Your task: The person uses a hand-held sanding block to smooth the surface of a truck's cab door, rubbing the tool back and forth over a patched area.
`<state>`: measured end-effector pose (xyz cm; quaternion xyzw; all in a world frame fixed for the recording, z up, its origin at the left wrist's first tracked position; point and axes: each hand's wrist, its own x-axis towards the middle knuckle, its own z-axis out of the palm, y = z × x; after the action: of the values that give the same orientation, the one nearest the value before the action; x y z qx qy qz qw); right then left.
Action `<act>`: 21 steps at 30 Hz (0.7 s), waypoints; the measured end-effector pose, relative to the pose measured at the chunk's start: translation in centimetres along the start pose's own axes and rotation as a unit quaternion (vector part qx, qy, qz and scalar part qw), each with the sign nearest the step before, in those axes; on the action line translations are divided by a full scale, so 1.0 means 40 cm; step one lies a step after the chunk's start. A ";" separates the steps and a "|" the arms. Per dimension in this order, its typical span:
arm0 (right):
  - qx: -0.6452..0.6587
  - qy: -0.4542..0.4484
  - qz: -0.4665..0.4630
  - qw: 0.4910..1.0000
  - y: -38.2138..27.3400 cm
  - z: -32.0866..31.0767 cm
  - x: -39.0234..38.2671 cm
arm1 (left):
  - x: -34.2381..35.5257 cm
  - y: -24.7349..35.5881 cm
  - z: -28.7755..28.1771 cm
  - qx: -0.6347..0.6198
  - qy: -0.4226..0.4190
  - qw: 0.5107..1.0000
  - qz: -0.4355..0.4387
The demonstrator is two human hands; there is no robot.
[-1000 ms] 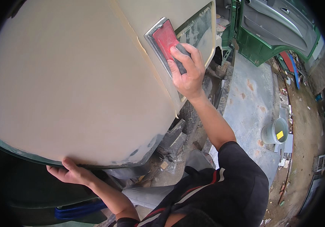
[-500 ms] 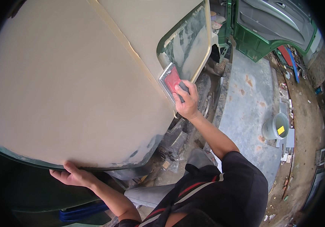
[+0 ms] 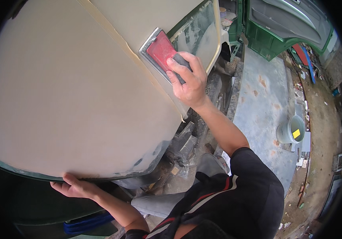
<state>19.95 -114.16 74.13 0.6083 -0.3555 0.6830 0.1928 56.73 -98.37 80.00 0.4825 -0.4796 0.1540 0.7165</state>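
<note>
Gripping a red-backed block with curled fingers, the right hand held it on the beige panel between tan strip and window recess; left hand clasped the panel's near edge, thumb on top; broad room lay left of the strip

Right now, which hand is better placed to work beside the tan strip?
Probably the right hand: it holds the red block close beside the tan strip. The left hand is at the lower edge of the pale panel, farther away, with no tool visible.
</note>
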 end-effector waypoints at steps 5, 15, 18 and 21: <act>-0.015 -0.028 0.049 0.998 0.034 -0.047 -0.284 | 0.004 -0.016 -0.013 0.017 -0.002 1.000 -0.006; -0.009 -0.018 0.048 0.999 -0.012 -0.039 -0.178 | -0.001 -0.003 0.000 0.008 -0.003 1.000 0.003; -0.011 -0.001 0.034 0.999 -0.003 -0.023 -0.075 | 0.005 0.001 0.000 -0.001 -0.017 1.000 0.007; -0.009 -0.011 0.028 1.000 -0.020 -0.009 0.063 | -0.006 -0.002 0.002 -0.003 -0.016 1.000 -0.002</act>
<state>19.79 -113.81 76.77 0.6037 -0.3805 0.6782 0.1755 56.61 -98.44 79.74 0.4837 -0.4903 0.1436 0.7107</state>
